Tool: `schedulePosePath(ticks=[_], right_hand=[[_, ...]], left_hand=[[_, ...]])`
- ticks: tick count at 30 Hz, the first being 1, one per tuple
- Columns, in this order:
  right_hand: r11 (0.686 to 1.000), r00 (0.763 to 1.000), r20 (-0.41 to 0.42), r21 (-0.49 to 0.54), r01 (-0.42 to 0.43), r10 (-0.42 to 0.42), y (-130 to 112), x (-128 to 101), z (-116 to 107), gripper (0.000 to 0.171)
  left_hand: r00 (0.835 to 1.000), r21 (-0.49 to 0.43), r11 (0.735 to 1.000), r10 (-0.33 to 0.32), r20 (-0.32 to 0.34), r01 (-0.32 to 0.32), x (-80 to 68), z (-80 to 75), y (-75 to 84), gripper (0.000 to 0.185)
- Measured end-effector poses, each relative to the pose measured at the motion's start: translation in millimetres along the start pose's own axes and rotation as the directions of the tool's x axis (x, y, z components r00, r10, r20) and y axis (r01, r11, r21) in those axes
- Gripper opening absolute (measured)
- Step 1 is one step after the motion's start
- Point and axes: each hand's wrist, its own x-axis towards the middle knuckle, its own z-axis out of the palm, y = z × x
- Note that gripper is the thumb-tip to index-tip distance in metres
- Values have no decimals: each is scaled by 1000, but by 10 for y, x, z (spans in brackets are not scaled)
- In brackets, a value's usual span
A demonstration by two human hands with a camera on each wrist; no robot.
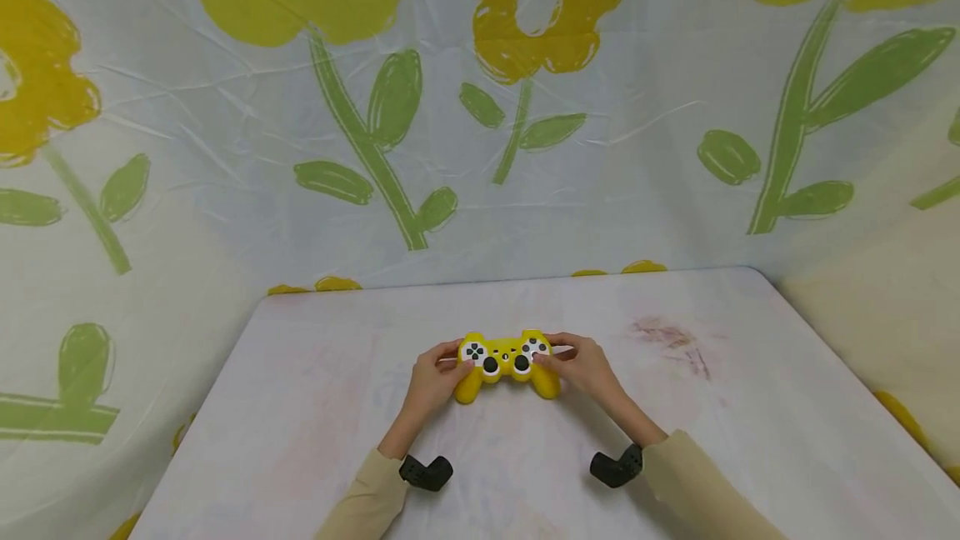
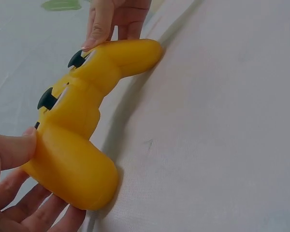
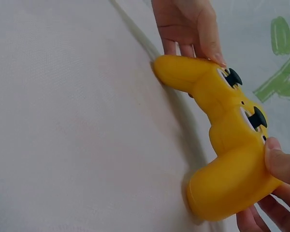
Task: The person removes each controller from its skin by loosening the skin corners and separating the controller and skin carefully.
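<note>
A yellow game controller [image 1: 505, 348] with black thumbsticks and white button areas is held between both hands, its handles pointing toward the person. The left hand [image 1: 432, 377] grips its left end, thumb on the top face and fingers underneath. At the other end the right hand [image 1: 587, 367] holds it the same way, thumb near the right-hand buttons. In the left wrist view the controller [image 2: 77, 164] is tilted, its handle ends close to or touching the tabletop. The right wrist view shows the controller's [image 3: 227, 183] rounded handle and both thumbs on its upper side.
A pale cloth covers the table [image 1: 337, 440], with a reddish smudge [image 1: 671, 336] right of the hands. A flower-printed curtain [image 1: 600, 190] stands behind the table and at both sides. Black wrist devices [image 1: 426, 473] sit near the cuffs of the beige sleeves [image 1: 367, 494].
</note>
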Motion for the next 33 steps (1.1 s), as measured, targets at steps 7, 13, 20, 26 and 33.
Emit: schedulePosePath(ticks=[7,13,20,26,33], right_hand=[[998,997,-29,2,66,-66,8,-58,9,47],[998,996,-63,2,70,-70,-14,-117,3,48],[997,994,-81,21,69,-67,-18,-176,11,51],[995,991,-104,48,91,-86,8,-241,7,51],[989,987,-98,64,133,-126,23,-296,3,49]], left_hand=[[1000,-7,1000,-6,5,6,-54,-5,31,42],[998,-6,999,53,-20,-53,-118,-3,53,40],[999,-78,996,46,-10,-47,-180,-23,72,38],[999,-116,992,50,12,-48,-211,-22,37,40],[999,-44,999,26,18,-25,-257,-36,-2,50]])
